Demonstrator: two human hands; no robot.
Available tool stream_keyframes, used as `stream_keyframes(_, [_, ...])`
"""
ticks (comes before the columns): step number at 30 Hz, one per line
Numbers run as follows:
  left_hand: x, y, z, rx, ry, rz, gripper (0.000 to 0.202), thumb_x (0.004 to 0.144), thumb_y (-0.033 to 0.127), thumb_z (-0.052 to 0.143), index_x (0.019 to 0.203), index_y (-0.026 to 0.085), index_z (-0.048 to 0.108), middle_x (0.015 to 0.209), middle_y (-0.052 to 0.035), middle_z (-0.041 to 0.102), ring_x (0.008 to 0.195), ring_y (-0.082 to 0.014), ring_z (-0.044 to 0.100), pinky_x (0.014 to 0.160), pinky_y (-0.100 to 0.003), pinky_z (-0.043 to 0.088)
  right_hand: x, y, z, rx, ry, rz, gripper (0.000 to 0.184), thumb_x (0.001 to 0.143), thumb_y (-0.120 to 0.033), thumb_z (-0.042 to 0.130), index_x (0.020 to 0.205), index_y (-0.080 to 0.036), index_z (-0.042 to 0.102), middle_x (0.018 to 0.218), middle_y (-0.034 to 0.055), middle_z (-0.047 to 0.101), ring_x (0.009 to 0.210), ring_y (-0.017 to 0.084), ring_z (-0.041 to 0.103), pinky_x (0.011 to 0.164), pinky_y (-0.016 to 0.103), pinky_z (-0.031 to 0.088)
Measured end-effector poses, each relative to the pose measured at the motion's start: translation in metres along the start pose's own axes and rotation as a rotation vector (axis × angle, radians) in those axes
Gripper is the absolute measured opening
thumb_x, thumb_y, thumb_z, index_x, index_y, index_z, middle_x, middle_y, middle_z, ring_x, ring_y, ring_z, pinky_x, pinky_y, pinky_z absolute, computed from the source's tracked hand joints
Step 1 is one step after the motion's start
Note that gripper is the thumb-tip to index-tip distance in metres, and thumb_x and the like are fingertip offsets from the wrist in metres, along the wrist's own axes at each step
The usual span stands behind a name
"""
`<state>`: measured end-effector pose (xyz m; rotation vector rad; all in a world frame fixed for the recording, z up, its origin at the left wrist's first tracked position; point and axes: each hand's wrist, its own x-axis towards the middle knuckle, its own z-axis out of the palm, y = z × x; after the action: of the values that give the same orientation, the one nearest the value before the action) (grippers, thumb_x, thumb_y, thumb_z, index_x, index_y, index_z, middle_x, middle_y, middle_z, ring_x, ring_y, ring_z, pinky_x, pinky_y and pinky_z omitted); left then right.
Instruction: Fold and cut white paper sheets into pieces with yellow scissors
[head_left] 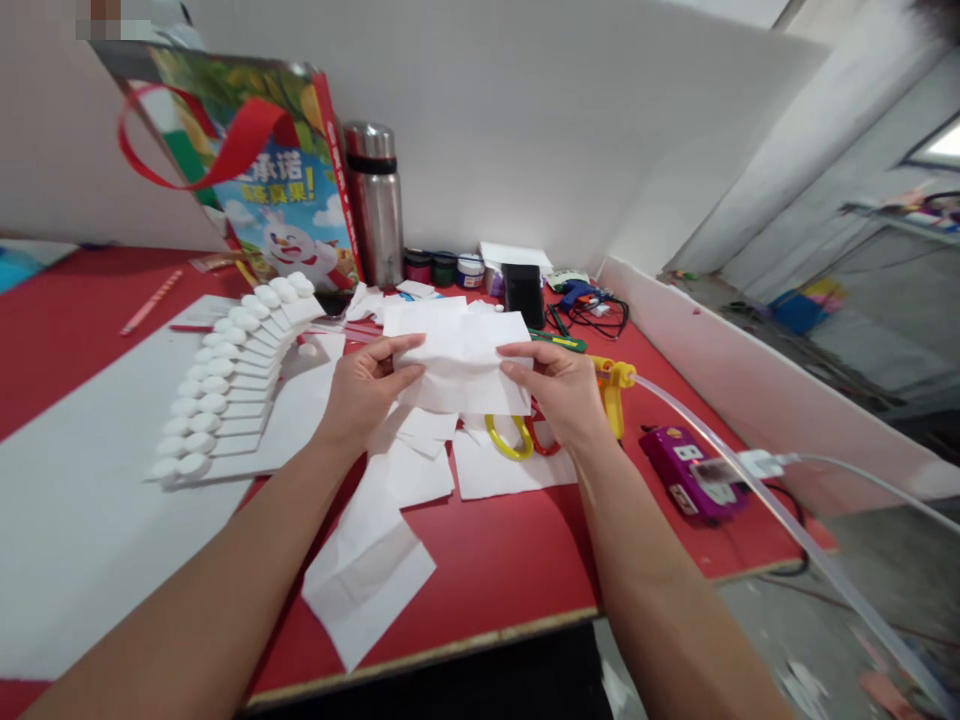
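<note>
Between my two hands a sheet of white paper (pixel 465 375) is held up by its left and right sides, above the red table (pixel 495 560). My left hand (pixel 367 385) pinches the left side between thumb and fingers. On the opposite side my right hand (pixel 559 385) pinches it the same way. Under the sheet lie white paper pieces (pixel 412 475) and scissors with a yellow and red handle (pixel 510 440), their blades hidden. A creased paper piece (pixel 371 570) rests near the table's front edge. Left of my left hand stands a curved white stepped model (pixel 240 390) topped with round white discs.
A yellow glue gun (pixel 613 385) with a long clear glue stick (pixel 750 490) lies right of my right hand. Beyond it sits a purple power strip (pixel 694 475) with a plug. At the back stand a steel flask (pixel 379 215), a printed bag (pixel 277 190) and paint jars (pixel 444 268).
</note>
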<state>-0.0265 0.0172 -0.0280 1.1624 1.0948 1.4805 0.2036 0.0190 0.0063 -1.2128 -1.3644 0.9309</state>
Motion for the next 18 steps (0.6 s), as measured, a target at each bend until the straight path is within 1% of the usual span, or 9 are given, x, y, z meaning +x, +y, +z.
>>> stream_keyframes(3, [0.0,0.002,-0.001,0.083,0.008,0.058,0.041,0.071,0.023,0.082,0.112,0.018,0.079,0.099,-0.0049,0.074,0.082,-0.0157,0.065,0.076,-0.028,0.052,0.002,0.004,-0.001,-0.042,0.02,-0.029,0.026,0.071,-0.031,0.08,0.094,-0.021,0.082,0.057,-0.0052,0.049,0.054,0.01,0.033,0.052,0.026,0.029])
stream_keyframes(6, [0.0,0.003,-0.001,0.196,0.02,0.127,0.037,0.074,0.024,0.08,0.11,0.019,0.08,0.098,-0.0043,0.072,0.081,-0.0148,0.061,0.073,-0.027,0.049,0.003,0.005,-0.003,-0.075,0.026,-0.056,0.028,0.072,-0.033,0.079,0.098,-0.021,0.082,0.067,-0.002,0.06,0.058,0.011,0.041,0.055,0.027,0.035])
stream_keyframes(9, [0.0,0.005,-0.002,0.279,0.025,0.162,0.034,0.076,0.026,0.078,0.109,0.018,0.08,0.098,-0.0048,0.071,0.08,-0.0155,0.06,0.071,-0.027,0.048,0.003,0.004,-0.004,-0.124,0.032,-0.078,0.025,0.075,-0.032,0.078,0.095,-0.02,0.082,0.076,0.0008,0.067,0.062,0.013,0.046,0.059,0.029,0.039])
stream_keyframes(11, [0.0,0.007,-0.003,0.32,0.017,0.183,0.031,0.078,0.027,0.077,0.107,0.018,0.08,0.1,-0.0051,0.072,0.081,-0.0159,0.06,0.071,-0.028,0.047,0.003,0.003,-0.005,-0.178,0.038,-0.112,0.021,0.077,-0.032,0.077,0.093,-0.02,0.082,0.079,0.0015,0.068,0.064,0.013,0.048,0.062,0.03,0.042])
stream_keyframes(13, [0.0,0.008,-0.004,0.361,0.001,0.211,0.025,0.08,0.027,0.075,0.103,0.019,0.08,0.099,-0.0046,0.071,0.082,-0.0164,0.06,0.072,-0.028,0.047,0.004,0.003,-0.006,-0.228,0.037,-0.159,0.018,0.079,-0.033,0.075,0.091,-0.021,0.081,0.083,0.0025,0.069,0.069,0.015,0.053,0.067,0.032,0.045])
stream_keyframes(14, [0.0,0.009,-0.004,0.372,-0.004,0.225,0.021,0.081,0.027,0.074,0.1,0.019,0.08,0.096,-0.004,0.07,0.081,-0.0163,0.059,0.072,-0.028,0.046,0.005,0.003,-0.007,-0.248,0.041,-0.185,0.016,0.08,-0.032,0.074,0.09,-0.022,0.081,0.087,0.0036,0.069,0.075,0.017,0.057,0.07,0.033,0.047])
stream_keyframes(16, [0.0,0.011,-0.004,0.368,0.0,0.253,0.013,0.082,0.028,0.075,0.091,0.02,0.079,0.09,-0.0028,0.067,0.082,-0.0164,0.059,0.074,-0.028,0.047,0.006,0.003,-0.008,-0.282,0.053,-0.248,0.012,0.081,-0.031,0.074,0.087,-0.023,0.08,0.1,0.007,0.069,0.095,0.022,0.062,0.081,0.037,0.05])
stream_keyframes(18, [-0.001,0.014,-0.003,0.32,0.024,0.293,0.009,0.079,0.028,0.078,0.084,0.02,0.075,0.093,-0.003,0.065,0.09,-0.018,0.06,0.083,-0.03,0.048,0.006,0.001,-0.01,-0.291,0.06,-0.318,0.008,0.082,-0.03,0.075,0.084,-0.024,0.078,0.122,0.009,0.067,0.118,0.026,0.059,0.098,0.042,0.047])
